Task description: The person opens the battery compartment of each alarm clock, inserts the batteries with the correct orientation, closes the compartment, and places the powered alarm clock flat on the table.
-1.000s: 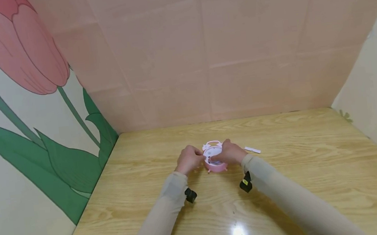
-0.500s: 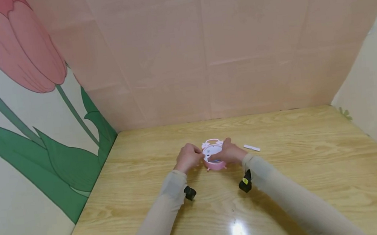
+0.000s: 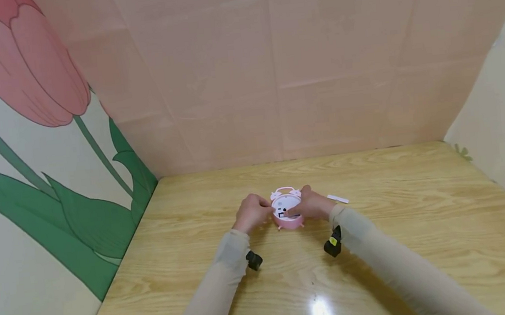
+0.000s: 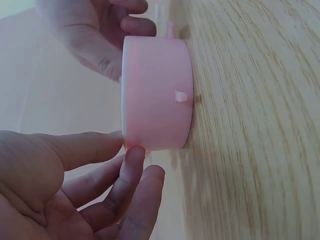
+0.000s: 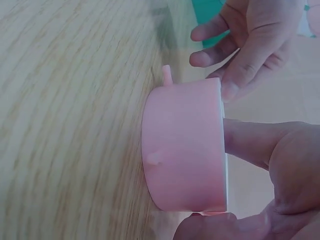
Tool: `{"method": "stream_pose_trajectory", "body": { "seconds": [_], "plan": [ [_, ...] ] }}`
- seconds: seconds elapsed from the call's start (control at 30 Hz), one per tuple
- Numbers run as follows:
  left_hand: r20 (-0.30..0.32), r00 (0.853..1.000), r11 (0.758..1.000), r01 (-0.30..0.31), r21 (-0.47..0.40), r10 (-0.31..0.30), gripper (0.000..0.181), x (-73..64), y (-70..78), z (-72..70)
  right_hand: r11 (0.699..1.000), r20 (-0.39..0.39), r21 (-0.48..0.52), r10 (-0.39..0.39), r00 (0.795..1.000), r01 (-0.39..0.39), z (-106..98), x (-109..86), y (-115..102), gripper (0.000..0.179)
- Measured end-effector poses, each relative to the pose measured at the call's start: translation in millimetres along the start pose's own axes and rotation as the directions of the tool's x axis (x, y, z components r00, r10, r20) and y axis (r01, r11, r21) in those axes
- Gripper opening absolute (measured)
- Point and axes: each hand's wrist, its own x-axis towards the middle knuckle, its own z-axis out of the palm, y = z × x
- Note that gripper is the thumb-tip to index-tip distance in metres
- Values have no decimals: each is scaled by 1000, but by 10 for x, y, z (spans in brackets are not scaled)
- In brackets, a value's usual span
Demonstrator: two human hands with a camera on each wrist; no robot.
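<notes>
A pink twin-bell alarm clock [image 3: 290, 223] lies face down on the wooden table, its white back up and its handle pointing away. Dark parts of an open recess show in the lower half of that back. My left hand [image 3: 252, 213] holds the clock's left edge, thumb at the back rim and fingers against the pink side [image 4: 155, 95]. From the right, my right hand [image 3: 314, 205] grips the clock. Its thumb [image 5: 250, 140] presses over the back at the recess while its fingers lie along the side. What lies under the thumb is hidden.
A narrow white plastic strip [image 3: 338, 199] lies on the table [image 3: 378, 226] right of the clock. Behind the table rises a pink-covered wall [image 3: 272, 74]. A tulip-painted panel [image 3: 46, 147] stands at left.
My right hand has shifted slightly right, and its thumb has drawn back a little, so more of the dark recess shows. The left hand keeps its hold on the clock's edge.
</notes>
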Motion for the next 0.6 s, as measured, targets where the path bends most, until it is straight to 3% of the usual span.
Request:
{"method": "stream_pose_trajectory", "body": {
  "seconds": [0.2, 0.37, 0.6],
  "plan": [
    [52, 998, 994, 25, -106, -20, 11, -2, -26, -17, 999, -28, 23, -23, 999, 24, 11, 9, 35, 78],
    [62, 998, 987, 38, -156, -29, 12, -1, -44, -43, 997, -78, -53, -60, 995, 56, -23, 1, 55, 75],
    [106, 991, 963, 108, -247, -84, 9, -3, -39, -22, 984, -164, -158, -110, 980, 84, -362, -38, 291, 43]
  ]
}}
